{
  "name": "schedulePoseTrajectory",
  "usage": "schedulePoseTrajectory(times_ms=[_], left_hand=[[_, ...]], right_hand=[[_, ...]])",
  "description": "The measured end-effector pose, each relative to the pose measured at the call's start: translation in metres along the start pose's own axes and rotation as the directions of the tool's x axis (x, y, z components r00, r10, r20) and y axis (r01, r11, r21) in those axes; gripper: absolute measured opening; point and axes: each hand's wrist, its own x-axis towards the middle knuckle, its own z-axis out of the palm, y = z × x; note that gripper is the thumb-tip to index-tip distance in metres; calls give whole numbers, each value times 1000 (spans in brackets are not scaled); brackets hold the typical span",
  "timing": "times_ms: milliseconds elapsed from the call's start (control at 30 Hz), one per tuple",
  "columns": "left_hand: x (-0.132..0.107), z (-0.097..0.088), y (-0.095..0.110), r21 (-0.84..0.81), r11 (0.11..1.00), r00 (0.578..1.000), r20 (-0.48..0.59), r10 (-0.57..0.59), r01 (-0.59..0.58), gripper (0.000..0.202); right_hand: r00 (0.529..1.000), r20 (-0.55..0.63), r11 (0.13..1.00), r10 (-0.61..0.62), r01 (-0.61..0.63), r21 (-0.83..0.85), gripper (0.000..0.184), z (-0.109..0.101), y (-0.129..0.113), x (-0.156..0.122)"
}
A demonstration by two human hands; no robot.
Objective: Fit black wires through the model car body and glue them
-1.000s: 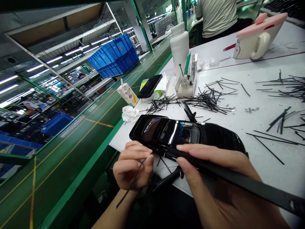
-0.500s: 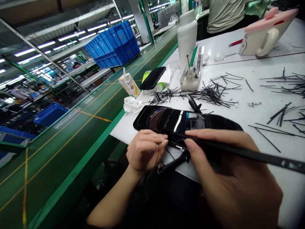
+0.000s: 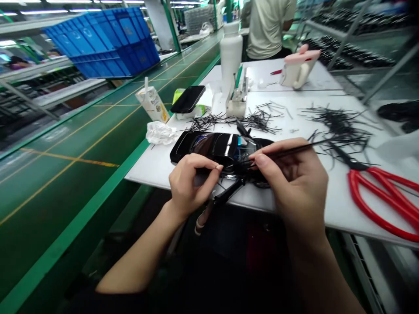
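Left hand [image 3: 193, 181] grips the black toy car [image 3: 222, 148] at the white table's [image 3: 330, 209] front edge; right hand [image 3: 291, 183] pinches a thin black strip [image 3: 281, 150]. A slipped pinch could drop the strip or scratch the gloss.

We have a glossy black model car [image 3: 212, 147] lying on the tabletop [image 3: 334, 205], its dark windows facing up, and a thin black rod [image 3: 291, 148] pinched in our right fingers [image 3: 262, 159], its tip over the car

Black casing [image 3: 222, 146] partly hidden by the right hand [image 3: 291, 183], thin strand [image 3: 288, 149], tip seemingly blurred
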Motion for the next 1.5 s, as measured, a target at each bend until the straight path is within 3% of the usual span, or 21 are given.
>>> schedulePoseTrajectory(times_ms=[100,167,233,267,333,400,433,533,600,700,767,800,833,900,1000,1067,1133,1233,1400,1500], left_hand=[[22,-10,0,-40,997,985,163,-59,66,25],[44,-17,-4,-88,994,937,350,-23,57,25],[71,-21,-14,-133,989,891,453,6,61,27],[85,-21,-19,-126,989,822,569,5,81,25],[111,-18,-29,-116,988,613,789,29,104,38],[133,-13,-31,-106,986,399,916,47,128,37],[142,-11,-30,-75,985,323,946,22,154,31],[158,-5,-24,2,966,155,987,-44,260,21],[160,-3,-25,0,937,100,994,-37,351,22],[158,-2,-35,-64,866,112,994,9,496,24],[155,-6,-43,-97,834,116,992,40,544,22],[154,-8,-47,-105,835,97,993,62,540,22],[152,-11,-48,-137,835,124,989,83,532,20],[151,-14,-48,-135,842,113,990,89,523,19],[151,-15,-44,-142,835,95,990,107,532,14],[152,-14,-42,-138,825,79,990,113,548,13],[152,-13,-42,-135,828,75,991,112,544,13],[152,-13,-43,-147,849,91,989,117,508,13],[143,-8,-38,-222,834,217,968,126,505,17],[137,-4,-33,-250,833,267,955,128,494,23]], right_hand=[[1000,1,1000,-9,9,23,2,-18,-17,3],[991,-101,996,-93,93,-14,8,-33,-34,7],[964,-187,978,-189,168,-124,11,-50,-51,12],[957,-192,965,-216,180,-190,11,-59,-57,15],[964,-140,921,-228,166,-353,12,-77,-65,21],[983,-24,815,-182,137,-563,13,-93,-65,23],[989,38,735,-142,131,-665,13,-99,-63,24],[982,190,451,6,167,-877,10,-106,-50,23],[967,240,255,88,211,-944,9,-105,-36,24],[944,246,27,218,247,-969,19,-104,-14,26],[928,271,-18,255,285,-958,24,-104,-6,29],[925,291,-11,246,303,-953,26,-103,-4,31],[922,315,14,227,321,-947,28,-100,-4,33],[908,375,182,187,343,-922,36,-91,-8,38],[768,571,463,289,410,-786,79,-70,-15,44],[671,642,516,371,426,-743,103,-55,-13,50],[630,651,542,422,400,-739,113,-44,-6,58],[616,672,628,410,344,-698,117,-40,4,67],[670,662,652,336,342,-677,107,-61,7,69],[655,655,658,377,308,-687,107,-77,2,76]])
